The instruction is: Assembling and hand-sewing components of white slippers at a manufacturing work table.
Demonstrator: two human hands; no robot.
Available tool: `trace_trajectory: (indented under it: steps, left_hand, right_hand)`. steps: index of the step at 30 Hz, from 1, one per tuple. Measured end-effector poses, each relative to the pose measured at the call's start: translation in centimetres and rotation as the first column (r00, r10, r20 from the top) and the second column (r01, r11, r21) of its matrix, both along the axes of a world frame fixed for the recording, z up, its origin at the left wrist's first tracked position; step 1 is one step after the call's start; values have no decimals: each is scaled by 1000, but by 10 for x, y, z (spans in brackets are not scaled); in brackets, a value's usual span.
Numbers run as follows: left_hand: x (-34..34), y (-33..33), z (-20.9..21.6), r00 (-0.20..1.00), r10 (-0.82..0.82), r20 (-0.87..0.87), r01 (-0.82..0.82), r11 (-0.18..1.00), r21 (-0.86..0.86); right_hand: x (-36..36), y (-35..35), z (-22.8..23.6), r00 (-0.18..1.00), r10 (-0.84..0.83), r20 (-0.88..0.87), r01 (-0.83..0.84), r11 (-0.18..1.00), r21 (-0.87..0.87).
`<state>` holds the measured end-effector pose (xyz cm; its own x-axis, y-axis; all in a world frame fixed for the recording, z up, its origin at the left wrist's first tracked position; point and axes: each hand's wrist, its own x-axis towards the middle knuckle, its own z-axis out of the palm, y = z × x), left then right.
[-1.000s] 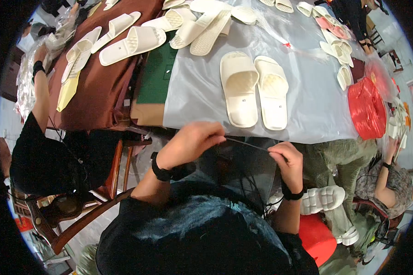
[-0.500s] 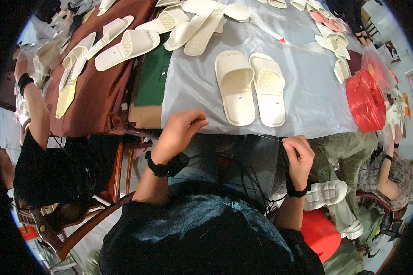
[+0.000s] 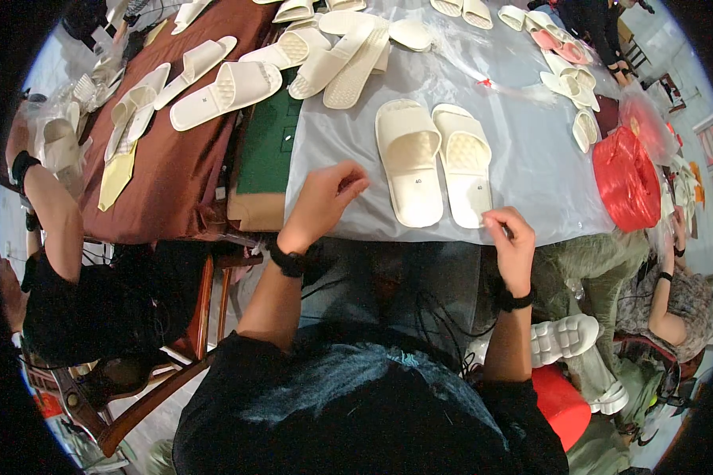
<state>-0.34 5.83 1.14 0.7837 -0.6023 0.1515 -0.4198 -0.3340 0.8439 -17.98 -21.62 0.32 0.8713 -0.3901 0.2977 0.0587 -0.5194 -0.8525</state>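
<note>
A pair of cream slippers stands side by side on the table, toes away from me: a left slipper (image 3: 409, 170) and a right slipper (image 3: 464, 170). My left hand (image 3: 325, 204) is left of the pair, raised at the table's front edge with fingers curled and thumb drawn in. At the heel of the right slipper, my right hand (image 3: 512, 241) pinches thumb and forefinger together, its fingertips close to or touching the sole. Whatever is in either pinch is too thin or small to make out.
Clear plastic sheeting (image 3: 531, 170) covers the tabletop. More cream slippers (image 3: 226, 95) lie on a brown cloth (image 3: 190, 170) to the left. A roll of red plastic twine (image 3: 626, 178) sits at the right edge. Another person's arm (image 3: 55, 206) is at far left; a red stool (image 3: 561, 408) stands below right.
Both hands have moved up and forward, the right one reaching the right slipper's heel. A thin pale strand that ran leftward from the right hand no longer shows clearly. My view has shifted slightly.
</note>
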Motion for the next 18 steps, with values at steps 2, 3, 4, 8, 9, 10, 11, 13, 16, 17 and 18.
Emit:
trace_trajectory:
  steps: [2,3,4,8,9,10,11,13,16,17,18]
  left_hand:
    - [9,-11,-3,998,13,69,-11,999,-38]
    - [13,-16,-2,991,30,132,-20,997,-72]
    - [16,-20,-1,990,33,134,-23,997,-74]
    - [30,-27,3,973,94,211,-79,994,-79]
    - [34,-26,5,971,100,219,-83,993,-85]
    - [38,-25,7,971,104,217,-88,993,-82]
    - [42,-25,9,971,100,218,-89,994,-61]
    - [50,-25,8,971,101,216,-94,995,-39]
    - [55,-25,7,967,102,232,-85,993,-81]
    - [55,-25,7,967,105,231,-89,993,-80]
    - [56,-25,4,969,109,223,-94,993,-75]
  right_hand:
    - [11,-17,-13,999,-51,-8,51,998,42]
    - [18,-23,-17,995,-100,-24,102,991,86]
    - [21,-29,-19,986,-153,-71,159,984,80]
    - [29,-41,-22,983,-180,-37,179,984,-21]
    - [31,-38,-20,984,-174,-39,174,985,-19]
    - [32,-36,-17,983,-174,-50,173,984,-36]
    - [32,-34,-15,983,-175,-63,172,984,-52]
    - [32,-34,-15,978,-194,-74,190,980,-51]
    - [22,-44,-22,969,-237,-75,234,971,-38]
    - [18,-48,-25,964,-257,-71,256,966,-25]
    - [16,-47,-25,965,-249,-80,251,968,13]
